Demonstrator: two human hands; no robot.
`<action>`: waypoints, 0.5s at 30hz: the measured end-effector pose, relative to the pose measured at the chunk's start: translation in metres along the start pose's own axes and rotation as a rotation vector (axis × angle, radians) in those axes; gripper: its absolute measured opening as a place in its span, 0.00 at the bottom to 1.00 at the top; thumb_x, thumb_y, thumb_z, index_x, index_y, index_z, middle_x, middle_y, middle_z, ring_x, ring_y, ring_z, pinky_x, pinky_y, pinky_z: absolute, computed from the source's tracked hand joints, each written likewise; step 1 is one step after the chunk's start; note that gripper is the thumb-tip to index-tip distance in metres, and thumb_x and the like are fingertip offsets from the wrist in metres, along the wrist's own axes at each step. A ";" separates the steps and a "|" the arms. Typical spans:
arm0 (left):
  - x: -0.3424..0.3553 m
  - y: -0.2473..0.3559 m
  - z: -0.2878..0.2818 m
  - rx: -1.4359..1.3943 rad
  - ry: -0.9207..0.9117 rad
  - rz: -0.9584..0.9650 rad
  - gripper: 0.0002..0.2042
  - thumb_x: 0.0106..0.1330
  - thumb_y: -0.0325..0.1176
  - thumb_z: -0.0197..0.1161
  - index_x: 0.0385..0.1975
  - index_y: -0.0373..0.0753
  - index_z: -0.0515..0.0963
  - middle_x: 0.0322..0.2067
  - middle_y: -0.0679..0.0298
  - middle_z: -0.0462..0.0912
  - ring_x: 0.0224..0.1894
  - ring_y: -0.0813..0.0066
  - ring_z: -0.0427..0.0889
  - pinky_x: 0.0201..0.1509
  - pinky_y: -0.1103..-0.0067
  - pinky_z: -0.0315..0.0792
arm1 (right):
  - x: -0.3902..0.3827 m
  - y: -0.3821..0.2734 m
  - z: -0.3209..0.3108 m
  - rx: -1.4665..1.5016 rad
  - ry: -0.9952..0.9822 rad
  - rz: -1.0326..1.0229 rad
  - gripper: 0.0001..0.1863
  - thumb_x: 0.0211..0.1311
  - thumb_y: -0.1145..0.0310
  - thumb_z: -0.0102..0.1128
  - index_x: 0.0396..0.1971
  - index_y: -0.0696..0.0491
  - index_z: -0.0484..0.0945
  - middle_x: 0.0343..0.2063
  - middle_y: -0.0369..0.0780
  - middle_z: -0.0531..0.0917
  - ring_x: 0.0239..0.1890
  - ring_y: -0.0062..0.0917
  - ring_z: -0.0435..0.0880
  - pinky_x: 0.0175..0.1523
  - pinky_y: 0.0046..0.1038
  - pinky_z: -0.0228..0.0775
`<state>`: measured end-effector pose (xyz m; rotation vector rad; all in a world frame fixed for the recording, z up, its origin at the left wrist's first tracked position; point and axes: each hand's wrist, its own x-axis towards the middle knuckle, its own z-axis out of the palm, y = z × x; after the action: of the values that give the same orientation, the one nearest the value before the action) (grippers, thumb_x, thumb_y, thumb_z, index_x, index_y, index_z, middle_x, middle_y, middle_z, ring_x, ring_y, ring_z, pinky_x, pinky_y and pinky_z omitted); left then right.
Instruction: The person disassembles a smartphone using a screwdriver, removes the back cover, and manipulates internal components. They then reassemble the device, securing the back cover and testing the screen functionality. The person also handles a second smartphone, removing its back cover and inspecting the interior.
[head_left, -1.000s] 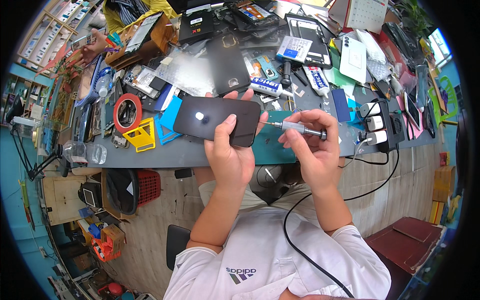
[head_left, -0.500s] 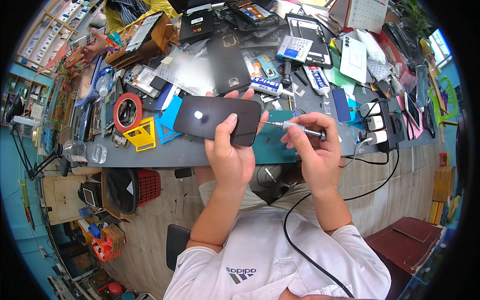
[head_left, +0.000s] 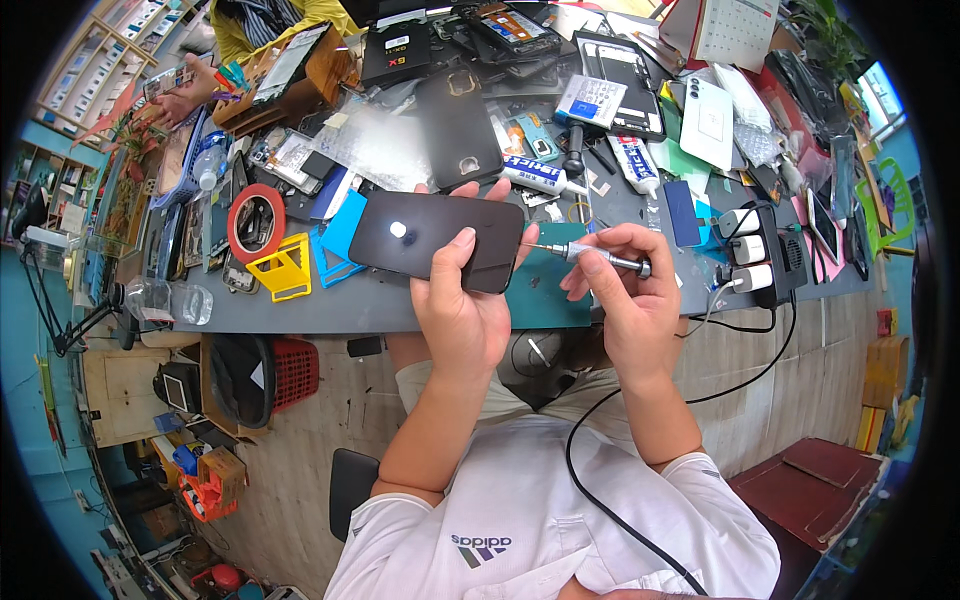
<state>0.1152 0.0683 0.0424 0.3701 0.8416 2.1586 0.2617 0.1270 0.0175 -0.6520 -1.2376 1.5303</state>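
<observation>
My left hand (head_left: 462,325) holds a black smartphone (head_left: 400,242) flat, thumb over its glass face, fingers showing past its far edge. My right hand (head_left: 640,320) grips a slim silver screwdriver (head_left: 630,264) with its thin tip at the phone's right edge; whether it touches is too small to tell. Below the tip lies a teal mat (head_left: 550,295). Left of the phone are a yellow stand (head_left: 275,270), a blue stand (head_left: 340,250) and a roll of red tape (head_left: 245,220).
Phone parts, glue tubes (head_left: 633,165) and a white phone (head_left: 706,125) clutter the grey desk (head_left: 370,315). A power strip (head_left: 775,260) with plugs and cables is right. A co-worker in yellow (head_left: 240,30) sits across at upper left, hands raised. A desk lamp (head_left: 75,330) is left.
</observation>
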 end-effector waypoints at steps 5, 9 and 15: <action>0.000 0.001 0.000 0.003 -0.002 0.006 0.34 0.74 0.28 0.53 0.80 0.37 0.52 0.69 0.48 0.70 0.76 0.45 0.71 0.69 0.49 0.81 | 0.000 0.000 0.001 0.000 -0.003 0.004 0.17 0.71 0.79 0.71 0.54 0.58 0.74 0.45 0.45 0.87 0.37 0.24 0.89 0.40 0.24 0.83; 0.000 0.001 0.000 0.004 -0.002 0.002 0.35 0.74 0.28 0.53 0.80 0.37 0.51 0.69 0.48 0.70 0.76 0.44 0.71 0.68 0.48 0.81 | 0.000 0.000 0.001 0.031 0.003 0.009 0.17 0.71 0.80 0.70 0.54 0.58 0.74 0.45 0.46 0.87 0.37 0.25 0.90 0.40 0.24 0.83; 0.000 0.001 0.000 -0.002 0.000 0.001 0.35 0.74 0.27 0.53 0.80 0.37 0.51 0.69 0.48 0.71 0.76 0.44 0.71 0.68 0.48 0.82 | 0.000 0.002 0.001 0.054 0.009 0.015 0.17 0.71 0.80 0.70 0.54 0.58 0.74 0.45 0.46 0.86 0.37 0.25 0.90 0.40 0.24 0.83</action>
<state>0.1151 0.0676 0.0428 0.3704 0.8396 2.1601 0.2601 0.1264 0.0161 -0.6331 -1.1832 1.5663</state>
